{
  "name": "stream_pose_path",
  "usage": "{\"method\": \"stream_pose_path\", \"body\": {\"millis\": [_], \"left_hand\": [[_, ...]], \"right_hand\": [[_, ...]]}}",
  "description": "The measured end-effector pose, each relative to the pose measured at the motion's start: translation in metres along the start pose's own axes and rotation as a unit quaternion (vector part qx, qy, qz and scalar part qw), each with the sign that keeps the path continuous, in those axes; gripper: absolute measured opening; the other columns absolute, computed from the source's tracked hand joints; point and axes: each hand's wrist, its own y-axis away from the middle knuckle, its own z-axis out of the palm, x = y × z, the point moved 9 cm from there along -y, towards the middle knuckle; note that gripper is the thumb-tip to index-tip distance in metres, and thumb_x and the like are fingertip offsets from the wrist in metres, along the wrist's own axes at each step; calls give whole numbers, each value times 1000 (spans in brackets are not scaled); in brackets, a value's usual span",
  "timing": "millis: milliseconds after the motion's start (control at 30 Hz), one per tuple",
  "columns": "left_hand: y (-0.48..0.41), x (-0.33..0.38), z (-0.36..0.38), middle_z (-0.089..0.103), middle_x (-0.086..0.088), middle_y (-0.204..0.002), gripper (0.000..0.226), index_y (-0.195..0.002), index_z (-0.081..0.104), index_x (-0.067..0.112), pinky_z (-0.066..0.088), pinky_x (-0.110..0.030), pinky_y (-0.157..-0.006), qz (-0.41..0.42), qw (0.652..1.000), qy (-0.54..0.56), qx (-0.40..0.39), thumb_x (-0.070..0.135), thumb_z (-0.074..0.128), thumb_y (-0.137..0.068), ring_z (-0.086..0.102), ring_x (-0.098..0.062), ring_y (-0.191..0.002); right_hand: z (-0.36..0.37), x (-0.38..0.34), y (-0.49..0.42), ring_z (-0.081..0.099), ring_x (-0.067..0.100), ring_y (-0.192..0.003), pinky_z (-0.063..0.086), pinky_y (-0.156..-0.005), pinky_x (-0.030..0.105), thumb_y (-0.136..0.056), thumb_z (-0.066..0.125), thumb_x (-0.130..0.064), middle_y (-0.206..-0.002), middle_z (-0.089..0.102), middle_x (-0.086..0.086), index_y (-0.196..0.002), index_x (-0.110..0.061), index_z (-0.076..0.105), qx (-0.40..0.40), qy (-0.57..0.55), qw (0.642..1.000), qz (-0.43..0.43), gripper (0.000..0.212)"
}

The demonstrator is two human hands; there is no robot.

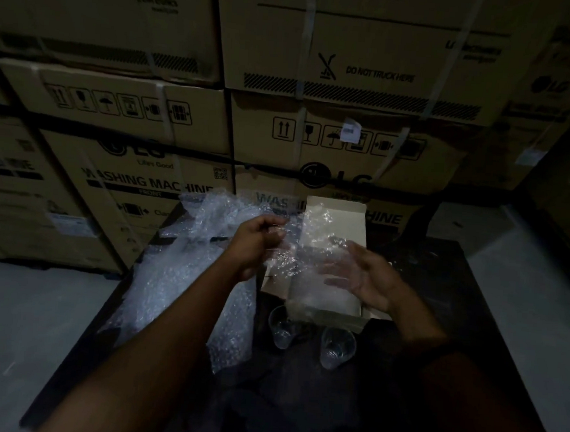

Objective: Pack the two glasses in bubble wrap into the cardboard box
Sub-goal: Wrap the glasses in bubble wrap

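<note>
dark table [435, 270] before stacked cartons [349, 146]; left hand [258, 239] pinches bubble wrap [185, 276], right hand [367, 279] spread open.

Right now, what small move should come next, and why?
Probably lower the bubble wrap onto the left glass and start wrapping: it and the right glass sit bare before the cardboard box, while the left hand pinches the sheet and the right hand lies open against it.

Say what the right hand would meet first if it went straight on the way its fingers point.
Probably the bubble wrap stretched between the hands: the right hand points its fingers leftward into it, above the cardboard box. Beyond the wrap lies the left hand. Depth is unclear here.
</note>
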Motion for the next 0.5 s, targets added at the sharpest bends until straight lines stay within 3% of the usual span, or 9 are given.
{"method": "stream_pose_path", "body": {"millis": [67,167,267,333,400,500], "left_hand": [[1,1,5,61,-5,-76,19,-92,61,9,53,-31,-61,-1,1000,-14,11,-9,55,-89,62,-16,-61],[-1,6,1,60,-9,-83,17,-90,59,8,57,-26,-60,11,998,-16,65,-9,57,-88,61,-20,-69],[-3,-2,-7,62,-14,-105,26,-114,55,13,54,-31,-61,-28,996,8,86,12,64,-90,65,-32,-87],[-1,-13,-8,60,-13,-113,48,-130,44,22,48,-32,-59,-81,995,1,63,32,66,-89,62,-34,-91],[6,-22,-5,60,-16,-114,55,-135,38,31,53,-40,-69,-120,992,-19,15,38,65,-87,60,-34,-93],[12,-25,4,66,-21,-107,53,-132,46,30,55,-42,-73,-106,993,-29,-47,14,67,-86,63,-36,-90]], "right_hand": [[-4,-11,-3,66,29,-84,55,-74,42,-86,63,-15,-98,70,14,-134,-18,46,34,38,998,-27,51],[0,-18,-6,65,33,-78,55,-63,36,-81,65,8,-100,66,29,-141,-28,36,55,180,981,-55,76],[1,-26,-6,65,31,-75,55,-66,38,-79,66,10,-95,68,27,-139,-35,37,85,207,969,-105,81],[-5,-34,-6,65,27,-78,55,-70,40,-79,63,13,-91,69,22,-136,-37,43,118,191,964,-139,78],[-10,-37,-6,65,22,-81,56,-69,32,-82,59,13,-89,69,17,-135,-34,48,131,193,960,-155,72],[-13,-35,-5,65,18,-84,55,-65,25,-85,56,13,-85,68,11,-129,-33,54,131,208,955,-164,64]]}}
